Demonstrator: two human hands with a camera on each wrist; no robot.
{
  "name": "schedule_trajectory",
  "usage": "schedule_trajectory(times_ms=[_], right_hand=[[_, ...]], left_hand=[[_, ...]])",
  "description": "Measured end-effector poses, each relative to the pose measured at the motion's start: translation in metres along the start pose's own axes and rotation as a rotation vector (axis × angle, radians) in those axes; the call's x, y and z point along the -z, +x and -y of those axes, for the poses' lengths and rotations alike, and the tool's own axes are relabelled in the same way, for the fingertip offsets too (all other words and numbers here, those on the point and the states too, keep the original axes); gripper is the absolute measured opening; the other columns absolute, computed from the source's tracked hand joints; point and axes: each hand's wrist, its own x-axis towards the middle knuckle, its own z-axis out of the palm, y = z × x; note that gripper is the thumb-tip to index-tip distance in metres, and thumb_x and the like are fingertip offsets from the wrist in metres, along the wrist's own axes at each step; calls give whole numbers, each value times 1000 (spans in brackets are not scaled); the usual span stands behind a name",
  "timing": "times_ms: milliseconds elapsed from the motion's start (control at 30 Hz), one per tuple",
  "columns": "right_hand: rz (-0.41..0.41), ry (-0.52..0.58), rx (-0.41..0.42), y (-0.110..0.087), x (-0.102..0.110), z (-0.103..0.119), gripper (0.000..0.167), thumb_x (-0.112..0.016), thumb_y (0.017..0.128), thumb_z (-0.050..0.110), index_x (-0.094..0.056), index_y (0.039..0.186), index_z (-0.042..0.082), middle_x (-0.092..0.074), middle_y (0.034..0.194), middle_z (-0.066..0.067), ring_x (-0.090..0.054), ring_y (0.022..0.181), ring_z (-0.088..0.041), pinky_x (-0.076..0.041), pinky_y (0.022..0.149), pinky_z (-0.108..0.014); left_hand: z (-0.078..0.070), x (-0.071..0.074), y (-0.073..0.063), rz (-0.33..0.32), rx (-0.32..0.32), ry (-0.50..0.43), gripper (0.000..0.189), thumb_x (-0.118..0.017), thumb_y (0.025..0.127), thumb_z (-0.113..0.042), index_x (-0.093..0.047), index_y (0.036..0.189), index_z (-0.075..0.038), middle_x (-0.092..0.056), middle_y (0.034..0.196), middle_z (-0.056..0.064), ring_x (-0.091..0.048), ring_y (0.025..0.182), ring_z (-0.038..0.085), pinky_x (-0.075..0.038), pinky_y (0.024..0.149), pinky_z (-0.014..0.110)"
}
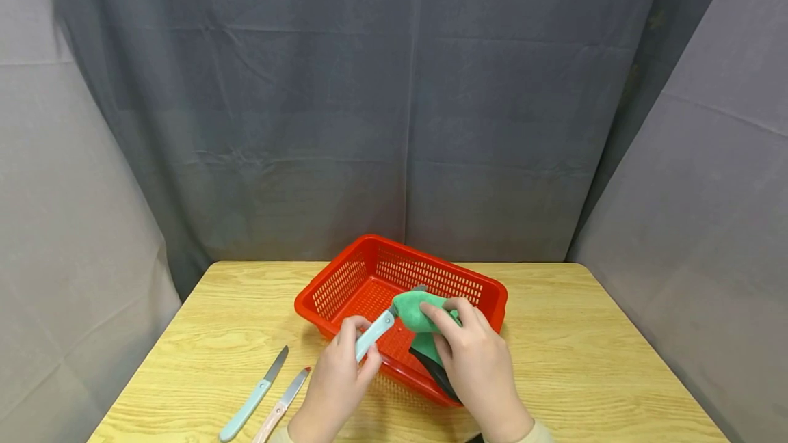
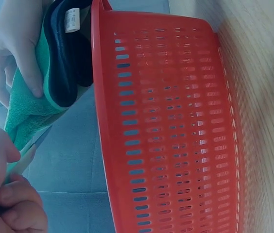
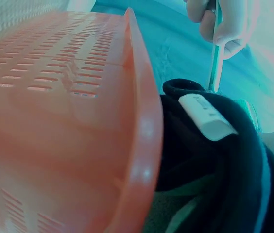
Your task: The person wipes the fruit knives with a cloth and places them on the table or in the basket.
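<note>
Closest to the viewer, pale sleeve cuffs [image 1: 537,433] edge into the bottom of the head view, and from them reach the person's two hands. The left hand [image 1: 335,380] grasps the pale blue handle of a knife [image 1: 374,336], with the thumb on one side and curled fingers on the other. The right hand [image 1: 483,364] pinches a green cloth [image 1: 418,313] folded round that knife's blade; a bit of the metal tip shows past the far side of the fabric. The cloth's black part hangs down in front of the basket's near rim (a white tag [image 2: 72,20] is sewn there, its print too small to read), and I cannot tell whether it touches the rim.

To the left of the left hand, two more knives lie side by side, slanting, on the wood-grain surface [image 1: 591,361]: one with a pale blue handle [image 1: 249,409], one with a pinkish handle [image 1: 271,421] and a reddish tip.

Just beyond the hands stands a red slotted basket [image 1: 338,286], set at an angle, with the held knife and cloth above it. Farthest back hangs a dark grey curtain [image 1: 308,101], flanked by lighter grey drapes [image 1: 708,190].
</note>
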Motion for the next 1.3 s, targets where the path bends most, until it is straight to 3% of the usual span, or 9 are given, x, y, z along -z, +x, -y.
schedule_trajectory(times_ms=[333,767,1067,1300], right_hand=[[4,6,-1,0,-2,0,52,-90,72,2,-75,116,25,-63,103,-3,-67,85,-20,-51,49,-28],[7,-35,-68,0,-4,-7,50,-87,74,1,-76,116,25,-62,101,-3,-62,78,-17,-37,45,-18],[-21,-39,-94,0,-5,-11,52,-89,72,1,-75,118,23,-62,102,-6,-64,82,-23,-49,49,-31],[-47,-42,-144,1,-6,-14,53,-89,72,-1,-75,117,21,-62,103,-9,-64,83,-27,-51,50,-36]], left_hand=[[-1,1,0,21,3,-20,33,-71,83,-4,-56,112,-5,-34,70,-14,-27,56,-6,-26,48,11],[-2,3,1,22,-14,-40,33,-71,82,-3,-56,112,-3,-32,70,-15,-25,56,-8,-24,47,9],[-4,3,1,17,-19,-42,34,-71,81,-3,-56,111,-4,-32,70,-15,-24,56,-8,-23,47,8],[-4,4,1,16,-16,-11,33,-71,82,-4,-56,111,-5,-32,70,-15,-23,54,-8,-21,46,8]])
